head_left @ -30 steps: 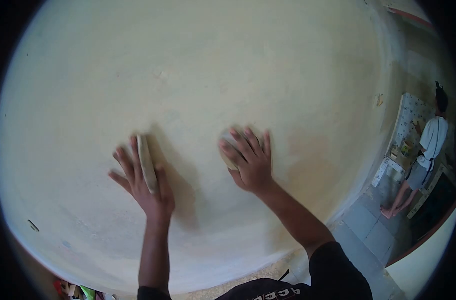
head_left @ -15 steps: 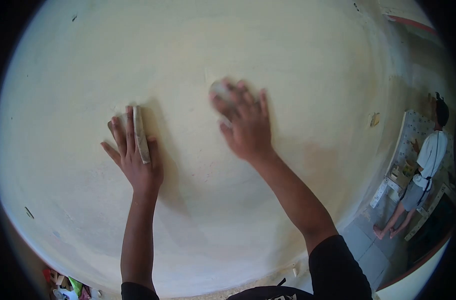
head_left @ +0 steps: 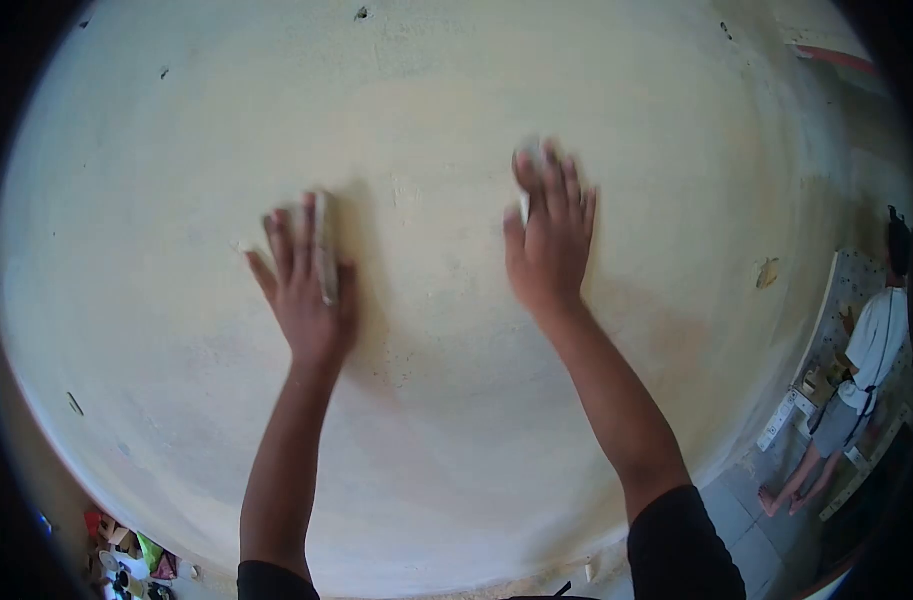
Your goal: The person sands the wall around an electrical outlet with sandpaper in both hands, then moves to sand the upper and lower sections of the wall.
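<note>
A pale cream wall (head_left: pixel 446 330) with patchy stains and small chips fills most of the view. My left hand (head_left: pixel 311 290) presses against it, slightly blurred, with a folded piece of sandpaper (head_left: pixel 325 255) gripped between the fingers and under them. To the right and a little higher, my right hand (head_left: pixel 551 240) lies on the wall too. A greyish piece of sandpaper (head_left: pixel 522 175) shows at its index finger; the rest is hidden under the fingers. Both arms reach up from black sleeves.
Another person (head_left: pixel 871 340) in a white shirt and grey shorts stands at far right beside a speckled panel (head_left: pixel 841 290). Mixed items (head_left: pixel 126 560) lie on the floor at lower left. A chipped hole (head_left: pixel 767 273) marks the wall's right side.
Both hands have moved right across the wall, the right one also slightly up. The view has shifted too, bringing a hole near the top into sight.
</note>
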Demonstrator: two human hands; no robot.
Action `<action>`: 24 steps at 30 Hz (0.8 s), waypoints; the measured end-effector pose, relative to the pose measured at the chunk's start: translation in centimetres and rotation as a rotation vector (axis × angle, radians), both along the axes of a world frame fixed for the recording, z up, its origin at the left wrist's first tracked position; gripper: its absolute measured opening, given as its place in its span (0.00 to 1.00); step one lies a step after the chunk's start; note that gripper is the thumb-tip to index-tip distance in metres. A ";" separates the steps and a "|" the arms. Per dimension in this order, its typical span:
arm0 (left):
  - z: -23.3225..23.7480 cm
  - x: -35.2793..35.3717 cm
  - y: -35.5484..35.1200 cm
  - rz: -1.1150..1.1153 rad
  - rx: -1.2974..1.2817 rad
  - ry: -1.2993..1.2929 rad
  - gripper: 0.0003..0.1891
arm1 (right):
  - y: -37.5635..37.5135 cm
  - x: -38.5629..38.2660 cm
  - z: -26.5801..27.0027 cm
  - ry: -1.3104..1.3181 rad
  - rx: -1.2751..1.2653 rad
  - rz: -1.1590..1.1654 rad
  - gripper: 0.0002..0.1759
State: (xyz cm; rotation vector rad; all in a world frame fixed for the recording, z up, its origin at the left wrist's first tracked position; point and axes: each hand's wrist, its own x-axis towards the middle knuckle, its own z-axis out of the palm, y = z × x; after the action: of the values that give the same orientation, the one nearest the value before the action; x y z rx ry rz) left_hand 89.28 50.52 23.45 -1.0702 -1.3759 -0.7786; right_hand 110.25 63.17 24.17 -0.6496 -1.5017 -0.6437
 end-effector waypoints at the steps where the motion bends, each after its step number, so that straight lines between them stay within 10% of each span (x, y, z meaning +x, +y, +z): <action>1: -1.1 0.2 -0.1 0.026 -0.034 0.019 0.28 | -0.5 -0.8 -2.0 -0.066 -0.027 0.005 0.36; 5: 0.6 -0.2 0.0 0.018 -0.126 0.131 0.28 | -1.4 -1.3 -3.8 -0.502 -0.005 0.126 0.37; 11: 6.4 -2.5 -0.4 -0.050 0.061 0.064 0.27 | 1.3 -0.5 2.4 0.187 -0.014 -0.122 0.35; 15: 5.6 -3.6 -1.2 -0.033 0.010 0.119 0.27 | -3.5 -5.5 0.8 -0.294 0.085 0.073 0.34; 21: 4.9 -7.3 -3.6 -0.098 0.004 0.118 0.26 | -0.7 -4.6 10.3 0.242 0.135 -0.044 0.27; 24: 4.6 -8.1 -3.9 -0.053 -0.018 0.126 0.27 | -2.8 -9.2 9.1 0.045 0.155 -0.064 0.27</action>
State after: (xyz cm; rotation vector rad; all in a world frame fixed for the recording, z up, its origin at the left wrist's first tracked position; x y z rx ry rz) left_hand 81.15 46.59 28.04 -1.1539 -1.2546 -0.7260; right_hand 101.03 60.39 33.31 -0.5907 -1.3781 -0.7817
